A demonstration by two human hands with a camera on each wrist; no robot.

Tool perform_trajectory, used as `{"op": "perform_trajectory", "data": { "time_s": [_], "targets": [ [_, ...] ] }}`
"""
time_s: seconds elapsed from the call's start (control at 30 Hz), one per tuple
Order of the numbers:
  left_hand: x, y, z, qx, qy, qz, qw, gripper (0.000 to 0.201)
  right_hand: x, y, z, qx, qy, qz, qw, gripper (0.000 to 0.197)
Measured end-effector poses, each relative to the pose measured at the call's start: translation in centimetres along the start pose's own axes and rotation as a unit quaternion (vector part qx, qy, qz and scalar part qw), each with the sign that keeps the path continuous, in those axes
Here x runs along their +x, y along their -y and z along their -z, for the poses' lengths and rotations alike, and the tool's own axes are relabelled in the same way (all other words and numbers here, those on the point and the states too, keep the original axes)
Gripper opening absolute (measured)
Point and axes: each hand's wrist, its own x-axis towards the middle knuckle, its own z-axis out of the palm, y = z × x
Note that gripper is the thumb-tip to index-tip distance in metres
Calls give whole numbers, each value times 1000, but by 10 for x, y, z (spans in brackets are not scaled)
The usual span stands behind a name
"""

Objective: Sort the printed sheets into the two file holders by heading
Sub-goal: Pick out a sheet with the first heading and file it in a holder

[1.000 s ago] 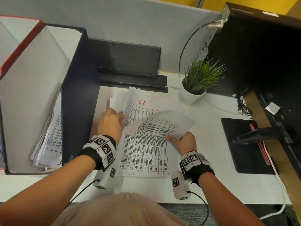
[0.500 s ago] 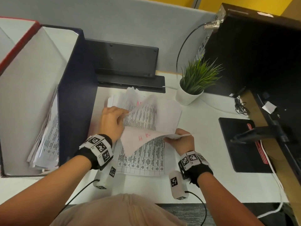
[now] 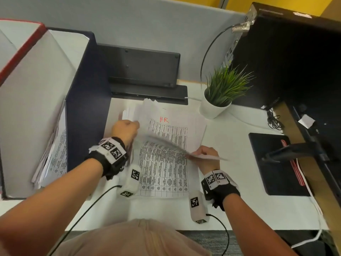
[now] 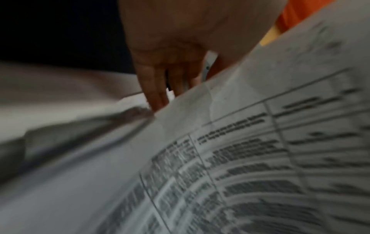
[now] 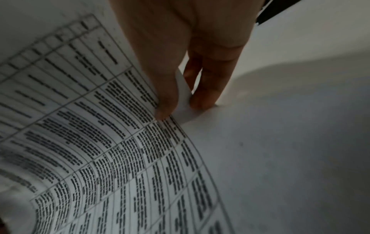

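Head view: our right hand (image 3: 206, 156) pinches the lifted sheet (image 3: 171, 145), left hand (image 3: 125, 129) clenched on its edge; we should check the heading before filing.

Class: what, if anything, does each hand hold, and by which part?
Right hand pinches a lifted printed sheet by its right edge. Left hand grips the same sheet's left edge.

Readable text: one handwritten heading, "HR".

"HR" in red ink sits at the top of the exposed sheet (image 3: 167, 130) on the desk stack, at 12 o'clock from the printed table under it. Table cells on all sheets are too blurred to read in every view. Wrist bands (image 3: 110, 149) carry black-and-white square marker codes, no letters.
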Motion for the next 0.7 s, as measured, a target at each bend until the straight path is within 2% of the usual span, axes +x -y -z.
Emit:
{"op": "perform_trajectory", "data": {
  "time_s": [0.07, 0.1, 0.23, 0.3, 0.43, 0.5, 0.57, 0.63, 0.7],
  "targets": [
    [10, 5, -1, 180, 13, -29, 983, 26, 0, -5, -1, 32, 5, 10, 999, 39],
    [12, 7, -2, 237, 13, -36, 971, 27, 0, -6, -1, 47, 13, 12, 999, 41],
    [20, 12, -9, 329, 2, -30, 944, 42, -1, -11, -2, 23, 32, 44, 998, 42],
    [21, 12, -12, 348, 15, -23, 937, 42, -1, -16, -3, 31, 32, 47, 998, 42],
    [20, 17, -13, 312, 16, -46, 949, 28, -3, -15, -5, 57, 13, 24, 998, 36],
    [17, 20, -14, 278, 5, -69, 958, 40, -5, -9, -3, 58, 10, 26, 998, 39],
    [12, 23, -14, 244, 5, -114, 963, 40, -3, -6, 1, 91, 9, -8, 996, 33],
    [4, 23, -13, 167, 19, -159, 973, 21, -1, -4, 5, 85, 1, -39, 996, 31],
    [-5, 24, -12, 62, 35, -181, 981, 20, 0, -2, 7, 78, -7, -12, 997, 35]
  ]
}}
